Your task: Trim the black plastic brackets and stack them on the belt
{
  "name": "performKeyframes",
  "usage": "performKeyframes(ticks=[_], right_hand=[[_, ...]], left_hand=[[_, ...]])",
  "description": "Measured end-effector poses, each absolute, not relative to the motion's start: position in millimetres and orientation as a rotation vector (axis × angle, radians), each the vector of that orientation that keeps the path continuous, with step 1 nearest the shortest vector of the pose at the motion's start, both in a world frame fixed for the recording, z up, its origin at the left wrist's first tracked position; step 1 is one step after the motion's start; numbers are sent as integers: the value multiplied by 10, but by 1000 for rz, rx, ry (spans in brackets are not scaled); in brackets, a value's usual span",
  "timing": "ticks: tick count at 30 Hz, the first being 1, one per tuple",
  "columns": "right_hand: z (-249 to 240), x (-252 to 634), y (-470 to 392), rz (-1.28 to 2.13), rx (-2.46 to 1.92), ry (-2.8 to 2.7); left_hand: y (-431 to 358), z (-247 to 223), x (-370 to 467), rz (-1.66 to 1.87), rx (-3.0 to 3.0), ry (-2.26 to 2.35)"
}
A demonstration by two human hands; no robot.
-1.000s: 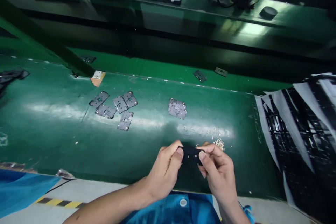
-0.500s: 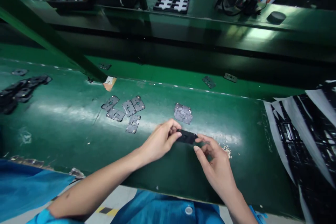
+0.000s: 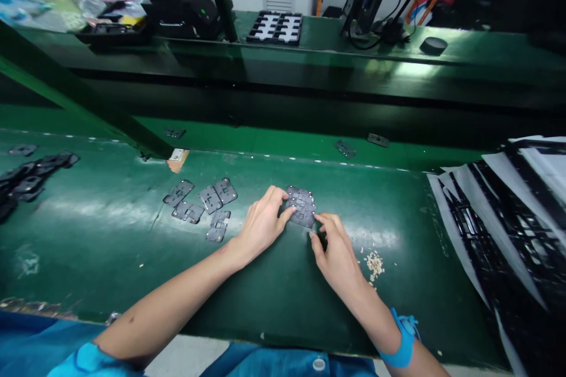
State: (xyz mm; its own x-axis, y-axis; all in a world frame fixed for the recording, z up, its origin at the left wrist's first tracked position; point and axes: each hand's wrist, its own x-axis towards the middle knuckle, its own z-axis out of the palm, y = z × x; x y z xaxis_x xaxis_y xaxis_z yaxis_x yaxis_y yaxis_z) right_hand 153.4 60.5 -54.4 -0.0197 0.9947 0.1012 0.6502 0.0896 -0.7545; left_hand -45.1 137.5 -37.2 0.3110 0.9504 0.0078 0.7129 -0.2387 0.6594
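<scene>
A small pile of flat dark-grey plastic plates (image 3: 301,206) with cut-outs lies on the green bench in front of me. My left hand (image 3: 264,221) is closed at the pile's left side, thumb and fingers pinching the edge of the front plate. At its right corner, my right hand (image 3: 336,250) touches the plate with a fingertip, thumb held apart. Left of my left hand lie several similar loose plates (image 3: 188,212). A scatter of tiny pale bits (image 3: 374,265) sits to the right of my right hand.
A heap of dark plates (image 3: 33,179) lies at the far left. Sheets with black strips (image 3: 469,218) cover the right end. A green post (image 3: 92,106) slants down to the bench. A tray with white cells (image 3: 276,27) stands on the back shelf.
The dark plate, earlier held up between my hands, now lies at the pile, with both hands moved there. The camera view has tilted up slightly.
</scene>
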Motion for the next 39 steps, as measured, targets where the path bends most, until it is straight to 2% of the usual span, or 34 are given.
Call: performKeyframes(ticks=[6,11,16,22,29,39], right_hand=[[-576,1492,666,640,-1568,-1798],[-412,1799,869,534,-1621,-1826],[-335,2274,1570,362,-1766,-1850],[-513,2625,2480,153,-2081,-1795],[-515,2810,2655,165,-2134,-1918],[-199,2825,2590,362,-2074,-1738]], left_hand=[[1406,-448,-381,423,2563,1230],[1413,-523,-411,425,2602,1226],[1215,-436,-470,556,2500,1230],[839,-365,-480,632,2367,1136],[817,-320,-605,632,2260,1110],[1537,-19,-753,583,2128,1248]])
